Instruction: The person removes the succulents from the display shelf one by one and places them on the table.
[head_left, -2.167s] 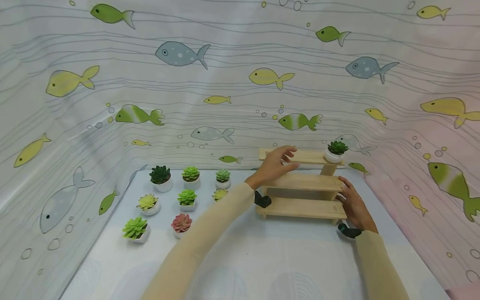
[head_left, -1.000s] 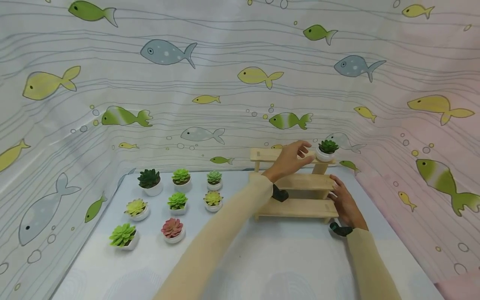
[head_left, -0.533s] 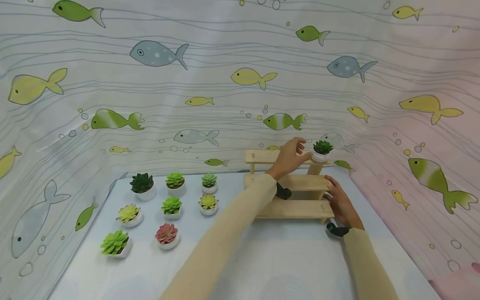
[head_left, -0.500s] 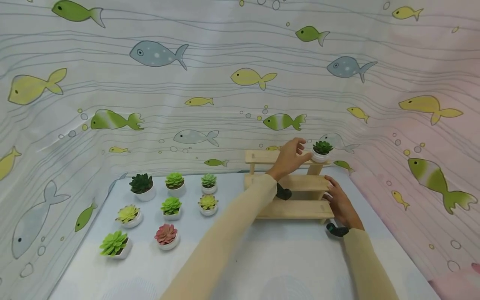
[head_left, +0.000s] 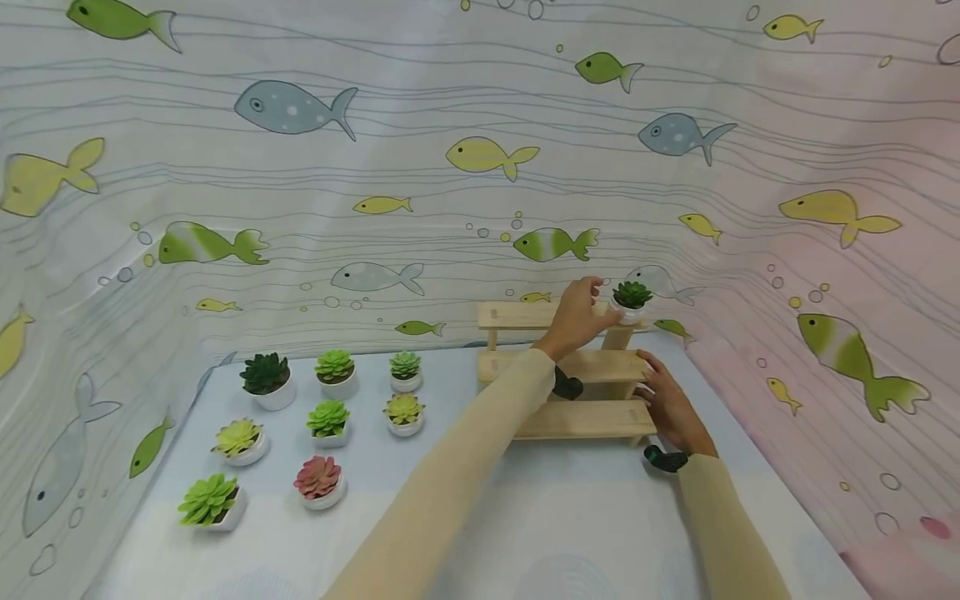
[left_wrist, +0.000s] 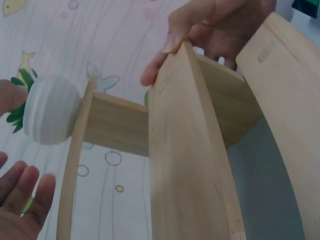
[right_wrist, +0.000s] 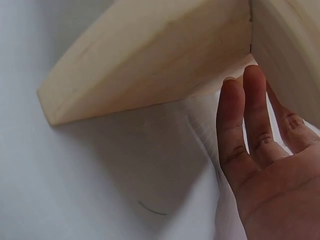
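In the head view, a dark green potted succulent [head_left: 632, 297] stands at the right end of the top plank of a three-tier wooden shelf stand [head_left: 581, 417]. My left hand [head_left: 576, 321] is right beside its white pot [left_wrist: 52, 110], thumb close to it. In the left wrist view the thumb overlaps the leaves while the other fingers spread apart from the pot; whether the thumb makes contact I cannot tell. At the stand's right side, my right hand [head_left: 671, 406] grips the end of the middle plank [left_wrist: 182, 150], one fingertip on its edge and other fingers [right_wrist: 231, 107] beneath.
Several potted succulents stand left on the table, among them a dark green one [head_left: 266, 379], a red one [head_left: 318, 482] and a light green one [head_left: 210, 504]. A fish-patterned curtain [head_left: 420, 167] encloses the table's back and sides.
The head view has swung right, so the scene sits further left. My left hand has moved right along the top plank, closer to the dark green succulent. The right hand stays at the stand.
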